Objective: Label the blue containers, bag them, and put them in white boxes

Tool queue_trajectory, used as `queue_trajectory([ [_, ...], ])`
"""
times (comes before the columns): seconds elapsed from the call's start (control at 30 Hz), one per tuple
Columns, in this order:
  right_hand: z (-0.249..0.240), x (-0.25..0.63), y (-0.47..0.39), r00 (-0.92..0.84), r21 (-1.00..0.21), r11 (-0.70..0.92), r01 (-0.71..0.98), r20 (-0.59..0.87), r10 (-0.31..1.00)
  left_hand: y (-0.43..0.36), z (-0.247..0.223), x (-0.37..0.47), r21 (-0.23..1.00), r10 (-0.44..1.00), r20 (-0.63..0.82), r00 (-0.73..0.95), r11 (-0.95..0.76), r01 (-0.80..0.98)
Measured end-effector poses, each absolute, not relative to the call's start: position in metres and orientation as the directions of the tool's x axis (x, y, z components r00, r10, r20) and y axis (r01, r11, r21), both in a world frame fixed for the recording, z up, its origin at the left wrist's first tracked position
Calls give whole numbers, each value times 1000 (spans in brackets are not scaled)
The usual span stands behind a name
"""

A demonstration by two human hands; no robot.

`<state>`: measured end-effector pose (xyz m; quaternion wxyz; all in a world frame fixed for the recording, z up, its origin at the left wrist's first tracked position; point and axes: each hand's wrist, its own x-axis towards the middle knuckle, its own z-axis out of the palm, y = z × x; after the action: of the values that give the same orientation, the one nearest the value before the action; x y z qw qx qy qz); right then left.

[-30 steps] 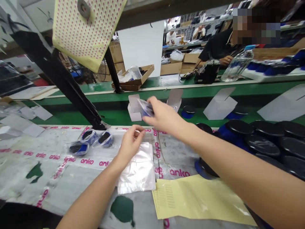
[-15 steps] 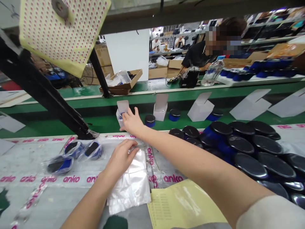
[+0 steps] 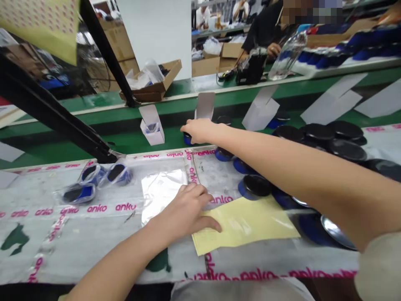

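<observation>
My right hand reaches over to the green channel, its fingers curled over a blue round container with a black lid. Just behind that hand stands an open white box. Farther left, another open white box has a blue item in a clear wrap inside. My left hand is open, fingers spread, above the edge of a yellow sheet stack. A stack of clear plastic bags lies partly beneath the same hand.
Many blue containers with black lids crowd the right side. Several bagged blue items lie on the left. A black slanted post rises at the left. Across the channel are a cardboard tray, a clear bottle and a person.
My right hand has left the leftmost white box and moved right to the blue container. My left hand has come off the plastic bags toward the yellow sheets. The view has tilted down.
</observation>
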<state>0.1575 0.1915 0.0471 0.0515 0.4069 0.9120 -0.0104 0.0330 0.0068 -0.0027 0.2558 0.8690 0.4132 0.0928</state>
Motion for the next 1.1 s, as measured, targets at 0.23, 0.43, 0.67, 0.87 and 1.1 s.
queue_trajectory([
  [0.23, 50, 172, 142, -738, -69, 740, 669, -171, 652, 2, -4, 43, 721, 801, -186, 569, -282, 633],
  [0.43, 88, 229, 90, -695, -202, 703, 682, 119, 709, 8, -2, 38, 898, 886, -171, 432, -41, 439],
  [0.67, 44, 290, -6, -602, -257, 721, 644, 411, 685, 13, -1, 30, 809, 764, -198, 615, -227, 542],
  [0.87, 2, 282, 14, -673, 37, 682, 730, 214, 708, 17, -5, 29, 766, 699, -273, 661, -257, 589],
  [1.1, 5, 303, 19, -679, 12, 696, 718, 230, 697, 20, 1, 26, 804, 759, -217, 614, -217, 553],
])
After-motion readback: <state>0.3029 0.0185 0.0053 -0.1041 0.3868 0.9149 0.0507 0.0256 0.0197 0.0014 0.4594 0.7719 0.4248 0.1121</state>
